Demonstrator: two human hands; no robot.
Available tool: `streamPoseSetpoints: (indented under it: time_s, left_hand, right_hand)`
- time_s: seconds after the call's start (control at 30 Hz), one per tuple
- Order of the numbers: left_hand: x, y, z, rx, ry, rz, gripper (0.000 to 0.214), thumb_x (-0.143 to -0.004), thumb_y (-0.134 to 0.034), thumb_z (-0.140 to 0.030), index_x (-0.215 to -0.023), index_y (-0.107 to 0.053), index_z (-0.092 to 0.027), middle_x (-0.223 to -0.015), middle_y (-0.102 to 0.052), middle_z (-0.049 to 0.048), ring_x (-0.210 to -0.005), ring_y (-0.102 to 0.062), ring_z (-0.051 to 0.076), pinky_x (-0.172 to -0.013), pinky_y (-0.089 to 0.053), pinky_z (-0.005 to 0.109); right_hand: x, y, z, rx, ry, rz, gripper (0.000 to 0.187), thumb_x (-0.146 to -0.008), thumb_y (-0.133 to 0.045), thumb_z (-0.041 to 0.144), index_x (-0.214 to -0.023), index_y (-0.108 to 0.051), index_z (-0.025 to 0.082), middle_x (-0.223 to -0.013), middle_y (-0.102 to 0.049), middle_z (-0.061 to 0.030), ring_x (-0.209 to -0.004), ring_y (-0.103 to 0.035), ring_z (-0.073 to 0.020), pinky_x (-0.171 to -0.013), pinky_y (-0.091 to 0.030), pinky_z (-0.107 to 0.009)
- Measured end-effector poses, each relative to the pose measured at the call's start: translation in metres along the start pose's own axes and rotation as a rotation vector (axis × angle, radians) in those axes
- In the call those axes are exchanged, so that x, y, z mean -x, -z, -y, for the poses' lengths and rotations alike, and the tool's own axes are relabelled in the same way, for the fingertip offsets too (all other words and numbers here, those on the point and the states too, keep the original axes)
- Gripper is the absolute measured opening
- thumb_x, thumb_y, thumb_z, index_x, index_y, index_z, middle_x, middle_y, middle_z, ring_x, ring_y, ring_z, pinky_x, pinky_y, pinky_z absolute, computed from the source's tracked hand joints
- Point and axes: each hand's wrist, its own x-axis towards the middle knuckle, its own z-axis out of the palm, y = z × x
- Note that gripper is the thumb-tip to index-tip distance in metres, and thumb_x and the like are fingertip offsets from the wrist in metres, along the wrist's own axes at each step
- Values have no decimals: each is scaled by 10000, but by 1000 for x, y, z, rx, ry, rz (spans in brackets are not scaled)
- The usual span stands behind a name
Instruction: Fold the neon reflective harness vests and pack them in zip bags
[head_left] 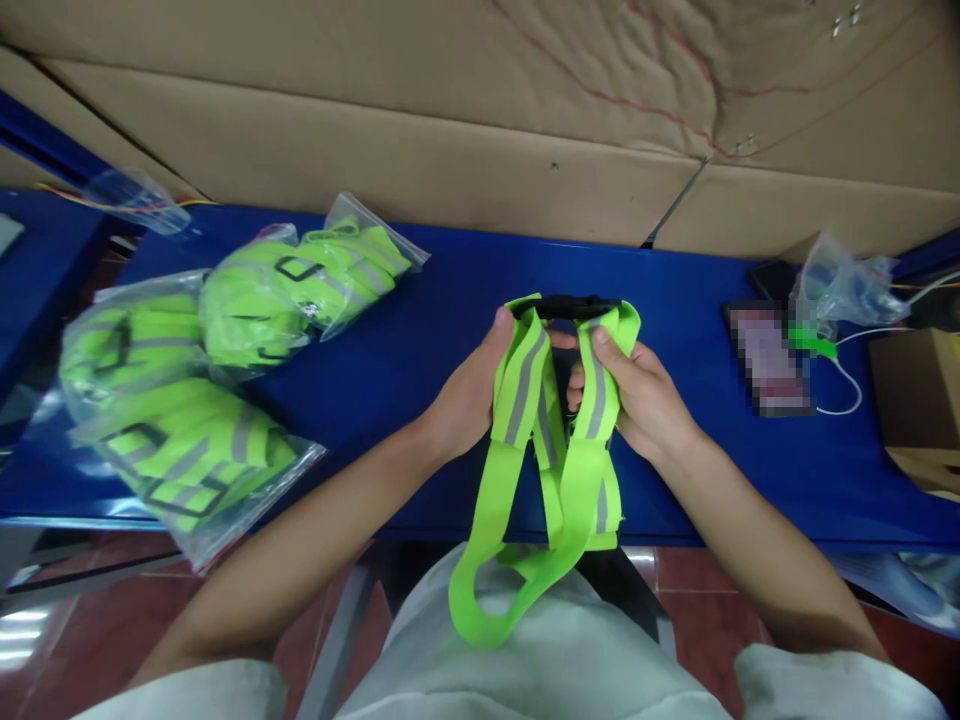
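Note:
A neon-green reflective strap (517, 390) with grey stripes hangs in loops in front of me. Along its top runs a black buckle (566, 307). My left hand (472, 390) grips the strap's left side, thumb near the buckle and some fingers hidden behind the webbing. On the other side my right hand (637, 385) pinches the strap with the thumb in front and curled fingers behind. The lower loop dangles past the table's front edge, over my lap.
Clear bags of folded green straps (195, 440) lie at the left of the blue table (397, 400). A plastic cup (142, 200) rests behind them. To the right are a phone (772, 355), a white cable (859, 385), a crumpled clear bag (840, 280) and a cardboard box (915, 400).

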Motion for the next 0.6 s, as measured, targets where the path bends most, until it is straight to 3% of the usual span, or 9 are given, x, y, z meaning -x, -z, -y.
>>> streamPoseSetpoints:
  time_s: [0.1, 0.2, 0.3, 0.43, 0.53, 0.6]
  left_hand:
    - [-3, 6, -1, 112, 51, 139, 721, -932, -492, -819, -1129, -768, -182, -1065, -791, 102, -967, -745, 291, -904, -603, 409]
    - [-7, 12, 2, 65, 0, 143, 478, -883, -758, -624, -1030, -781, -170, -1005, -771, 81, -953, -718, 247, -922, -559, 361]
    - [-10, 15, 6, -22, -88, 46, 386, -806, -892, -510, -879, -728, -168, -890, -712, 36, -875, -659, 178, -847, -510, 300]
    - [-10, 16, 12, -355, -328, -151, 438, -838, -874, -489, -758, -580, -174, -747, -558, -20, -694, -486, 99, -658, -383, 245]
    - [-7, 14, 17, -553, -487, -277, 390, -906, -821, -454, -851, -526, -204, -685, -458, -53, -596, -389, 79, -560, -298, 235]
    - [-5, 10, 17, -502, -506, -283, 359, -947, -769, -478, -956, -510, -229, -724, -519, -50, -587, -482, 87, -543, -365, 224]
  right_hand:
    - [-2, 0, 1, -52, 3, -11, 454, -868, -812, 627, -969, -734, 192, -722, -697, 7, -567, -654, -113, -558, -601, -235]
    - [-3, 1, 2, -76, 24, -6, 413, -865, -831, 591, -1012, -753, 212, -783, -720, 2, -641, -681, -124, -618, -621, -244]
    - [-2, 1, 5, -60, 61, -7, 350, -879, -832, 537, -1011, -772, 218, -883, -751, -20, -743, -713, -145, -716, -646, -271]
    - [2, 3, 10, -10, 84, 18, 239, -869, -853, 415, -942, -785, 197, -920, -757, -31, -785, -715, -147, -757, -639, -272]
    - [3, 4, 11, 23, 66, 49, 265, -834, -879, 401, -968, -781, 195, -866, -736, -24, -781, -707, -152, -743, -629, -270]
    - [2, 3, 10, 46, 49, 47, 325, -826, -885, 437, -1023, -764, 209, -928, -749, -32, -800, -717, -166, -746, -637, -293]
